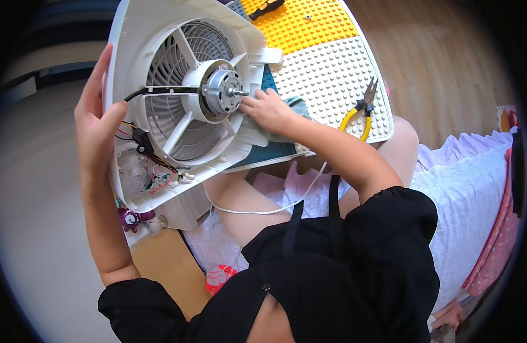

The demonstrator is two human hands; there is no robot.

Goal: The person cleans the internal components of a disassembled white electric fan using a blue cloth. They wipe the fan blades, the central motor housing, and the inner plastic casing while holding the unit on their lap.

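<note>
A white fan housing (129, 51) stands tilted in front of me, its back side open. In its middle sits a silver electric motor (222, 91) with a short shaft, held by white spokes in front of a round grille. My left hand (97, 111) grips the housing's left edge, thumb on the inside and fingers outside. Beside the motor's right rim, my right hand (266, 110) is closed, fingertips bunched near the shaft. A grey-green cloth (298, 106) is bunched in and under this hand, partly hidden by it. Wires and a small circuit board (160, 182) show at the housing's lower left.
The housing leans on a table topped with white and yellow studded plates (326, 68). Yellow-handled pliers (362, 111) lie on its right side, and a black-handled tool (267, 8) at the far edge. A white cable (263, 212) loops across my lap. At right stands a bed with pale covers (458, 194).
</note>
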